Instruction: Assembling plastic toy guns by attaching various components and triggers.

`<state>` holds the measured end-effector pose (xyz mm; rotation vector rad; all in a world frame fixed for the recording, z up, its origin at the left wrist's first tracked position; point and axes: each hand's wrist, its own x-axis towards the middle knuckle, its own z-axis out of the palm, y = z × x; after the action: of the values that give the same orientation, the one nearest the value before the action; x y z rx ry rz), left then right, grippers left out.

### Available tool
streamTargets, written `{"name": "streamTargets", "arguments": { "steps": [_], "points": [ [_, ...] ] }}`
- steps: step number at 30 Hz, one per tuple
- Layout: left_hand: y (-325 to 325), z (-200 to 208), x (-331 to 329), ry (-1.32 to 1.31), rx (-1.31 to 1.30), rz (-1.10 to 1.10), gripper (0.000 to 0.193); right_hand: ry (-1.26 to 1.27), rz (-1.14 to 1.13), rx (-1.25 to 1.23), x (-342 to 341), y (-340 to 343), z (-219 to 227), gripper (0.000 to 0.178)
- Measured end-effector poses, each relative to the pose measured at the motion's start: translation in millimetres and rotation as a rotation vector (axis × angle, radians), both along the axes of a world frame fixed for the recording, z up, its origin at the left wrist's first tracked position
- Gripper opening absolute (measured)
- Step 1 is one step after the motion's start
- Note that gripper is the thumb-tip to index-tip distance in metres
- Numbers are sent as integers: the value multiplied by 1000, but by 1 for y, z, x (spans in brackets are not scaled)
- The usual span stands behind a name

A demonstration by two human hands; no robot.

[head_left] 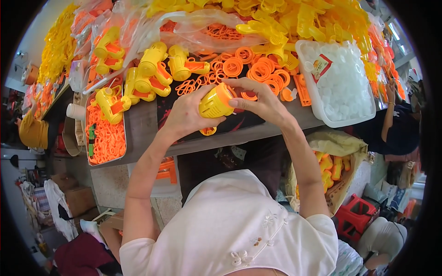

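Observation:
Above the table's near edge, my left hand (183, 114) wraps round a yellow plastic toy gun body (212, 105), tilted with its wide round end up and to the right. An orange ring (224, 95) sits at that end. My right hand (261, 100) pinches the ring's side between thumb and fingers. Part of the toy is hidden by my left hand. Just beyond it lie loose orange rings (261, 70) and orange looped parts (202, 76). Several yellow-and-orange toy gun bodies (148, 64) are grouped on the left.
On the left stands a tray (125, 149) of small orange parts with a green tool (91, 138). A white tub (329, 120) of translucent pieces is at right. Yellow parts (313, 20) heap up behind. Below right is a sack (357, 146) of yellow-orange toys beside a red stool (355, 214).

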<state>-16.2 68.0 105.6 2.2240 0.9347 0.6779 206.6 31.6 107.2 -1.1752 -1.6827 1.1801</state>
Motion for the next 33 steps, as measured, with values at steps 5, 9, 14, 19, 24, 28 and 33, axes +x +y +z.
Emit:
{"name": "streamTargets", "arguments": {
  "steps": [5,9,14,19,24,28,33],
  "points": [
    [1,1,1,1,-1,-1,68,83,-70,132,-8,-8,-12,49],
    [-3,8,2,-20,-18,-6,74,198,-82,47,-9,-13,-12,51],
    [-25,2,-9,-17,243,-167,80,174,-55,168,-16,-32,-8,47],
    [-38,-7,0,42,408,-211,68,93,156,0,-34,-13,5,37],
    [-33,-11,-3,81,366,-310,61,55,86,387,-39,-17,-5,25],
    [-28,-7,-5,83,383,-288,60,69,-13,344,-48,-21,-4,26],
    [-26,-1,-18,-17,176,-125,72,199,120,-43,-60,23,15,32]
  ]
}}
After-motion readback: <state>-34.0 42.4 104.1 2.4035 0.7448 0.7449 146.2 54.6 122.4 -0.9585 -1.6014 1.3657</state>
